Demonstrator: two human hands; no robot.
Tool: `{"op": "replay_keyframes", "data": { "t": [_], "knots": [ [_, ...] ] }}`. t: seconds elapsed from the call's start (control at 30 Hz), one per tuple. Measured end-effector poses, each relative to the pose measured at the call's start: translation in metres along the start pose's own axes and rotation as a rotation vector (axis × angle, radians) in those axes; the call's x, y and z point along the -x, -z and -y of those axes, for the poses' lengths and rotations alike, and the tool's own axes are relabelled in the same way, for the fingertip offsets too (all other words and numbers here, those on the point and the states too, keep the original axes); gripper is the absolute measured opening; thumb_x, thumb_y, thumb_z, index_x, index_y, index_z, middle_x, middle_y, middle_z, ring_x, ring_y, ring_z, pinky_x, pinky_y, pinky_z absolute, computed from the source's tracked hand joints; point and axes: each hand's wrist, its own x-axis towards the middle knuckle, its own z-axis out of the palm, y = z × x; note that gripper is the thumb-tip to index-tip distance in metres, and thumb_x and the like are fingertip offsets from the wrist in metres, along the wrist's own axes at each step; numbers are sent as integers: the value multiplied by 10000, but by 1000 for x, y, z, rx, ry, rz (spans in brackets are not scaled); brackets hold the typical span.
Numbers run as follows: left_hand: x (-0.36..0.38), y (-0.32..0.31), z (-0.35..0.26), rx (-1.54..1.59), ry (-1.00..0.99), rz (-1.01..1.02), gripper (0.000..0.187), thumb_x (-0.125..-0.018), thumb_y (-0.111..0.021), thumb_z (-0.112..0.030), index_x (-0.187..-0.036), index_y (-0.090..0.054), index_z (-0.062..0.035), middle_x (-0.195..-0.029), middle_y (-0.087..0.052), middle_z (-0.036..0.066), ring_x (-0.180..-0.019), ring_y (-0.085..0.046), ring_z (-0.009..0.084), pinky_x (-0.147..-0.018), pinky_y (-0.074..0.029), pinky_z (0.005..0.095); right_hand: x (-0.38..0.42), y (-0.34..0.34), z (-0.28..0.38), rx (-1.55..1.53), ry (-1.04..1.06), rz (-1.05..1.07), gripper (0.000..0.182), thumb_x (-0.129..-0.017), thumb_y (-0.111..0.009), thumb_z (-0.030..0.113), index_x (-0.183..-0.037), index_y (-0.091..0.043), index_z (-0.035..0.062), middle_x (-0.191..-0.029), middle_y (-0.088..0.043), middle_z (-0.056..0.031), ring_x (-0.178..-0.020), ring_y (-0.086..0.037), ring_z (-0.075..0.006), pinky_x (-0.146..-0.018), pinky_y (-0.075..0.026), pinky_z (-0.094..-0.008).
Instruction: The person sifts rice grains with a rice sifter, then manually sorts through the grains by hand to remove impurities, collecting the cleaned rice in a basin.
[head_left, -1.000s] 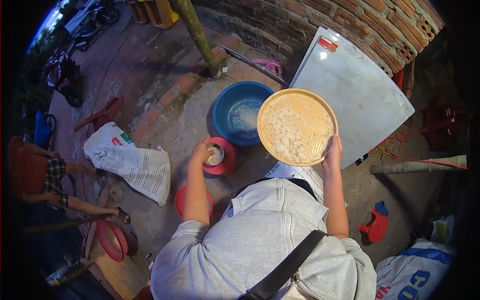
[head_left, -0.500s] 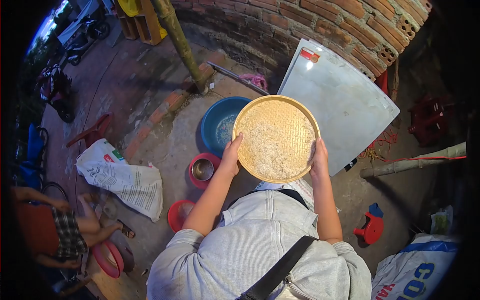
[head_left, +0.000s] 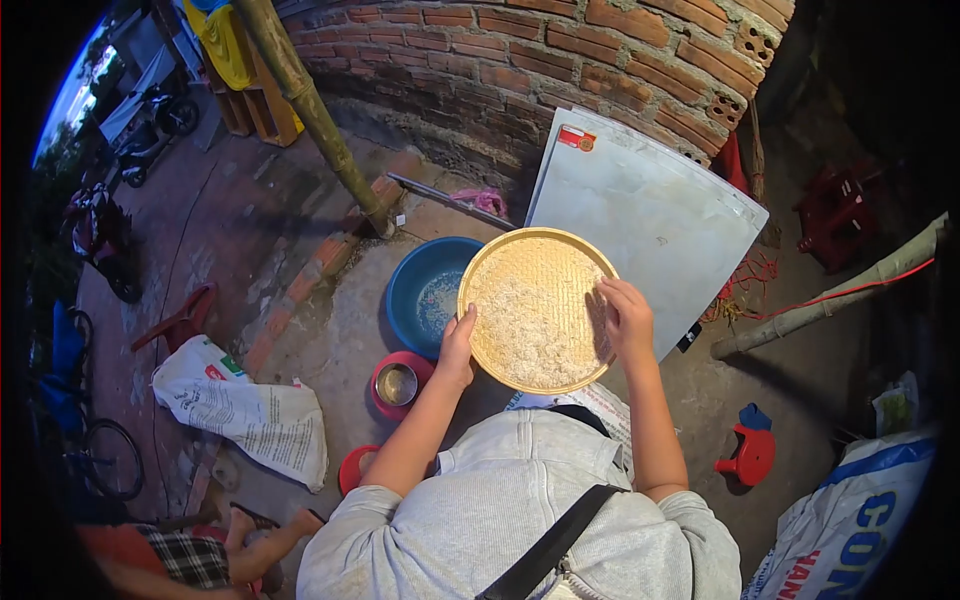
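Observation:
A round woven tray point(head_left: 536, 310) with pale grains spread over it is held in front of my body. My left hand point(head_left: 457, 347) grips its left rim, thumb on top. My right hand point(head_left: 626, 318) is over the right rim, its fingers bent above the tray's inner edge; whether it holds any grain cannot be made out. Partly behind the tray at the left is a blue basin point(head_left: 413, 300) with some grains at its bottom. A metal bowl point(head_left: 396, 384) stands in a pink basin point(head_left: 424, 367) below that.
A grey-white panel point(head_left: 650, 220) leans near the brick wall point(head_left: 450, 75). White sacks point(head_left: 250, 405) lie left and right. A bamboo pole point(head_left: 320, 120) rises at the upper left. A red stool point(head_left: 752, 455) stands right. Another person's legs point(head_left: 270, 545) show lower left.
My right hand has left its grip on the tray's side and moved up over the rim. My left hand still holds the tray. The view has shifted, and the other person sits lower in it.

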Motion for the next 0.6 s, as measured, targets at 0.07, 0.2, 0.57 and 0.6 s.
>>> {"op": "replay_keyframes", "data": {
  "t": [0.07,0.2,0.57,0.6],
  "knots": [
    [-1,-1,0,-58,-18,25,382,-940,-471,-285,-1193,-487,1,-1097,-593,117,-975,-597,204,-836,-480,322,-5,1,0,-32,21,152,299,-710,-564,-79,-971,-651,40,-1039,-637,-122,-963,-601,-301,-832,-490,-371],
    [4,-9,0,-65,-18,86,392,-939,-474,-292,-1200,-481,0,-1097,-591,117,-975,-597,201,-834,-482,323,-17,-3,-6,-6,65,237,305,-723,-550,-69,-996,-643,30,-1057,-624,-125,-979,-589,-296,-842,-487,-361],
    [-3,1,-2,24,-32,15,418,-938,-463,-313,-1202,-480,11,-1104,-595,140,-970,-610,228,-830,-500,342,-16,20,15,54,40,392,237,-755,-573,0,-986,-628,11,-997,-613,-121,-943,-570,-295,-812,-479,-362],
    [-4,3,-1,25,-28,16,418,-938,-463,-313,-1202,-480,11,-1104,-595,140,-970,-610,228,-830,-500,342,-13,22,18,23,45,400,218,-762,-595,11,-976,-636,12,-983,-618,-123,-927,-580,-295,-802,-481,-359]
  ]
}}
